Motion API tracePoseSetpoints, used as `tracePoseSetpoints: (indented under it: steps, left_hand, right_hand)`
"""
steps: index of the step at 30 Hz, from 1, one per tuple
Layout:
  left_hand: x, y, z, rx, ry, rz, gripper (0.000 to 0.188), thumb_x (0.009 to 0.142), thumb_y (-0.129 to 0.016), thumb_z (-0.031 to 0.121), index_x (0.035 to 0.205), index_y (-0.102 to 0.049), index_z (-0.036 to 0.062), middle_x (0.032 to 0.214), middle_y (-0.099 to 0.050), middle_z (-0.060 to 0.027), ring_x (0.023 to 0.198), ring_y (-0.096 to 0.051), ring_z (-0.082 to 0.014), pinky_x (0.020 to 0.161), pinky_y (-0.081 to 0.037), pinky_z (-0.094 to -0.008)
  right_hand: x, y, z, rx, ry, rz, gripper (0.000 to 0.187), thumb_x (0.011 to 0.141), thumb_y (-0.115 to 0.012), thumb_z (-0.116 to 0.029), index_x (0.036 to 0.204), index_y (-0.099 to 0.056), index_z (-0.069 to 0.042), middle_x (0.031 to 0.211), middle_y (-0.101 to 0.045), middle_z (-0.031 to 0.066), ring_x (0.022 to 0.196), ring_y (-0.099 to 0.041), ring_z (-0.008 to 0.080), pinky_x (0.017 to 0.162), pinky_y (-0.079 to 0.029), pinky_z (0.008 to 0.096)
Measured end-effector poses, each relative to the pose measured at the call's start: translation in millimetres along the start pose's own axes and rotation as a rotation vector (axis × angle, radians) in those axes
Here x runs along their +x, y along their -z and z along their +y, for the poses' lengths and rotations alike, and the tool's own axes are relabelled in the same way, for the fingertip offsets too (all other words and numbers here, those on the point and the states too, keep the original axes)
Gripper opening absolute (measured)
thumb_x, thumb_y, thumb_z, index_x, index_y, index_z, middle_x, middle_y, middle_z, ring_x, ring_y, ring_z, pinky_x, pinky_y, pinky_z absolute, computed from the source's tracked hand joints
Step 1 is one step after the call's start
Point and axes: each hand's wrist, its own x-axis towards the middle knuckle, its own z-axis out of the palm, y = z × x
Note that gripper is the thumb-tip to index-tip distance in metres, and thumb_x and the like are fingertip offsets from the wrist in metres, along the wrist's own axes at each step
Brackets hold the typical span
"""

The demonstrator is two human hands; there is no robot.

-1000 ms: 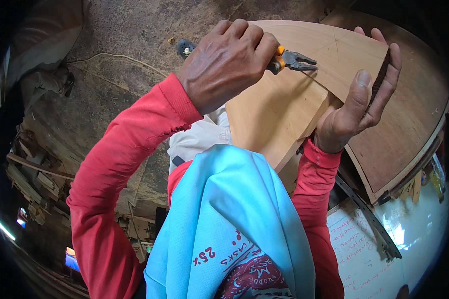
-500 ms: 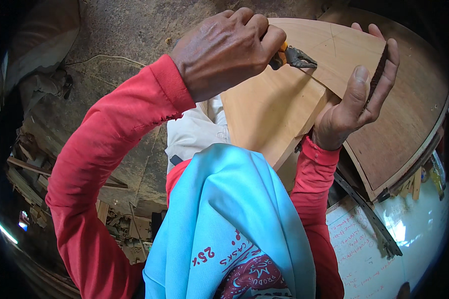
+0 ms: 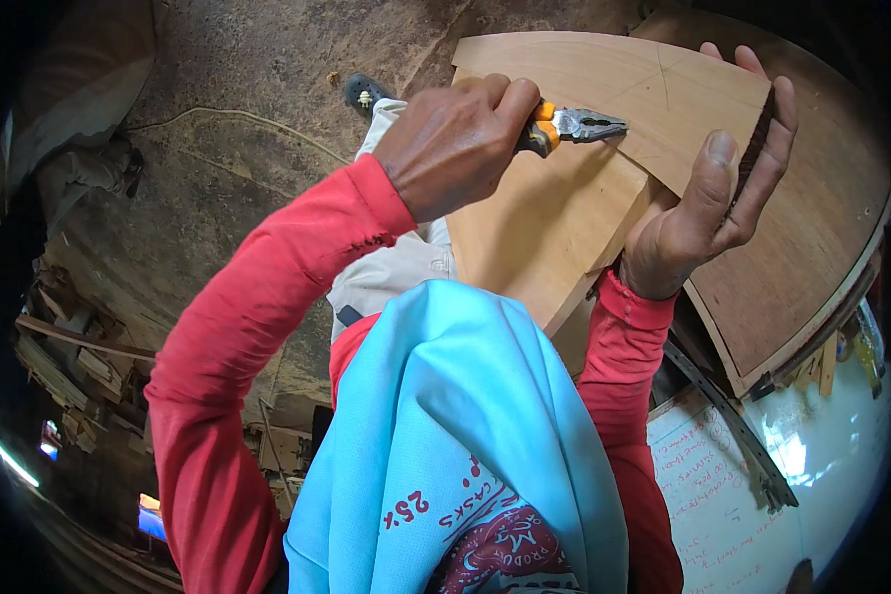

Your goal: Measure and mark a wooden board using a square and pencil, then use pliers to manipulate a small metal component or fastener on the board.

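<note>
My left hand [image 3: 460, 144] is closed around the orange-and-black handles of a pair of combination pliers [image 3: 592, 125]. Their jaws lie against the near edge of a curved, light wooden board [image 3: 584, 74] with pencil lines on it. At the board's right end, my right hand [image 3: 688, 218] holds it, thumb over the near corner and the other fingers around the end edge. Below the board sits a thicker block of pale wood [image 3: 535, 218], partly in shadow. Whether a nail is between the jaws is too small to tell.
A larger curved brown panel [image 3: 802, 188] lies to the right. Near it are a dark metal strip [image 3: 733, 421] and a white sheet with red handwriting [image 3: 723, 515]. Wood scraps [image 3: 64, 376] are piled at the left. Light blue cloth [image 3: 445, 396] covers the lower middle.
My left hand has turned and lowered slightly with the pliers, its forearm swinging right and inward. More of the pliers and a shoe show now. My right hand has barely moved.
</note>
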Motion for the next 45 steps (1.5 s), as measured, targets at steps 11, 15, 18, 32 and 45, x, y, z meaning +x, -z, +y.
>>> tracePoseSetpoints:
  steps: [11,15,18,32,45]
  left_hand:
    - [-23.6,-8.3,23.1,-0.448,0.305,0.065,0.029,0.094,-0.070,0.008,0.116,-0.051,0.0020,0.087,-0.062,-0.0202,0.079,-0.064,-0.0414,0.066,-0.050,-0.0440]
    - [-23.2,6.7,26.8,-0.725,0.441,-0.134,0.024,0.101,-0.064,0.012,0.117,-0.050,0.0011,0.079,-0.060,-0.0208,0.069,-0.060,-0.0367,0.064,-0.046,-0.0404]
    - [-20.6,17.0,36.9,-0.768,0.430,-0.232,0.020,0.103,-0.062,0.014,0.110,-0.049,0.0002,0.076,-0.056,-0.0212,0.065,-0.055,-0.0363,0.061,-0.044,-0.0425]
    - [-20.4,5.7,67.1,-0.536,0.432,-0.042,0.022,0.099,-0.064,0.012,0.103,-0.046,0.0006,0.074,-0.053,-0.0227,0.070,-0.056,-0.0455,0.062,-0.042,-0.0496]
    - [-18.2,-1.3,71.4,-0.709,0.554,-0.098,0.022,0.099,-0.065,0.013,0.101,-0.048,-0.0007,0.070,-0.060,-0.0211,0.066,-0.062,-0.0377,0.059,-0.046,-0.0436]
  right_hand:
    - [-0.8,-3.1,-1.5,-0.021,-0.009,0.001,0.059,0.099,-0.045,-0.014,0.154,-0.033,0.006,0.146,-0.052,0.0283,0.130,-0.058,0.0412,0.113,-0.048,0.0528]
    - [0.2,6.1,9.8,-0.011,0.059,-0.030,0.059,0.099,-0.044,-0.013,0.154,-0.034,0.006,0.146,-0.051,0.0283,0.130,-0.058,0.0408,0.113,-0.048,0.0521]
    - [0.5,5.5,10.2,-0.018,0.070,-0.045,0.059,0.099,-0.044,-0.012,0.154,-0.033,0.006,0.146,-0.052,0.0283,0.130,-0.058,0.0406,0.113,-0.048,0.0520]
    - [-0.9,-4.0,-2.8,0.001,-0.015,0.000,0.057,0.100,-0.044,-0.012,0.154,-0.034,0.005,0.146,-0.051,0.0277,0.130,-0.059,0.0404,0.112,-0.049,0.0524]
    - [-0.9,5.0,9.0,-0.025,0.059,-0.033,0.057,0.099,-0.044,-0.013,0.153,-0.035,0.005,0.145,-0.052,0.0272,0.129,-0.060,0.0402,0.111,-0.050,0.0518]
